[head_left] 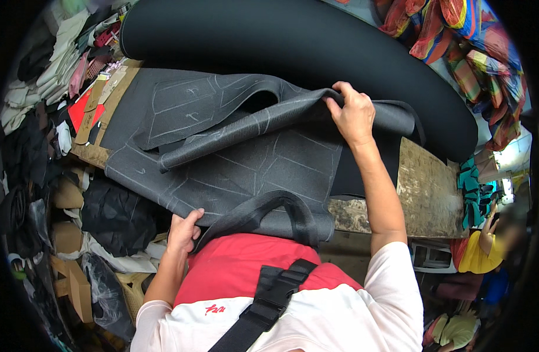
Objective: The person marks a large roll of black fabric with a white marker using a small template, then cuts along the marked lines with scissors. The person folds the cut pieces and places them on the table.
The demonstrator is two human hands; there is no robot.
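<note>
A dark grey sheet of fabric, marked with pale chalk-like pattern lines, lies folded and partly rolled over the worktable. My right hand pinches its lifted upper edge near the middle of the table. At the near edge, close to my body, my left hand grips the same sheet between thumb and fingers. Between my hands the cloth sags, and a curled strip of it loops up by my waist. The part under the folds is hidden.
A large black roll of material stretches along the table's far side. Bare wooden tabletop shows at right. Cardboard strips and fabric heaps crowd the left. Teal pieces hang over the right end; a person in yellow is beyond.
</note>
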